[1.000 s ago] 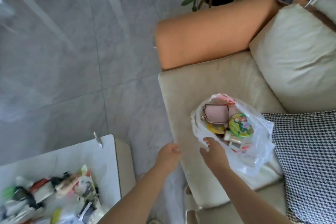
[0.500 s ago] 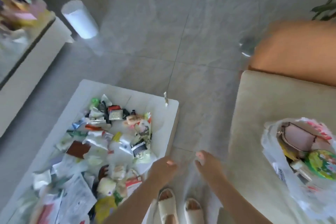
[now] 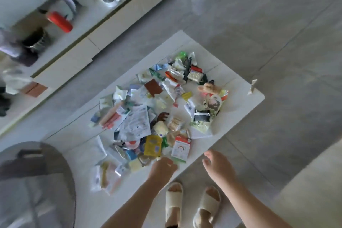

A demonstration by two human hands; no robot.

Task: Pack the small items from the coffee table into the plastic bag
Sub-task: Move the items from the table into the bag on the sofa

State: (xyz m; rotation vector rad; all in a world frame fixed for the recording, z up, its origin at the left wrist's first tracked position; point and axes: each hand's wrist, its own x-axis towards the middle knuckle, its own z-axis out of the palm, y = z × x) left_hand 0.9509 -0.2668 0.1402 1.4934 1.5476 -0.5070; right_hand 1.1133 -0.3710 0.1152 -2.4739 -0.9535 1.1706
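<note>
A white coffee table (image 3: 238, 98) carries a loose pile of small items (image 3: 159, 113): packets, sachets, leaflets and little boxes. A yellow packet (image 3: 152, 145) and a red-and-white box (image 3: 180, 149) lie near the table's front edge. My left hand (image 3: 162, 167) hovers over that front edge beside them, fingers loosely curled, with nothing visible in them. My right hand (image 3: 218, 166) hangs relaxed just off the table edge, above the floor, holding nothing. The plastic bag is out of view.
A long white cabinet (image 3: 111, 24) with jars, a red-capped bottle and cups runs along the upper left. A round grey object (image 3: 37, 181) sits at lower left. A sofa corner (image 3: 314, 190) shows at lower right. My slippered feet (image 3: 174, 200) stand on grey tiles.
My view swung left from the sofa and the filled bag to the coffee table. Both hands left the bag; my left hand now reaches the near edge of the pile.
</note>
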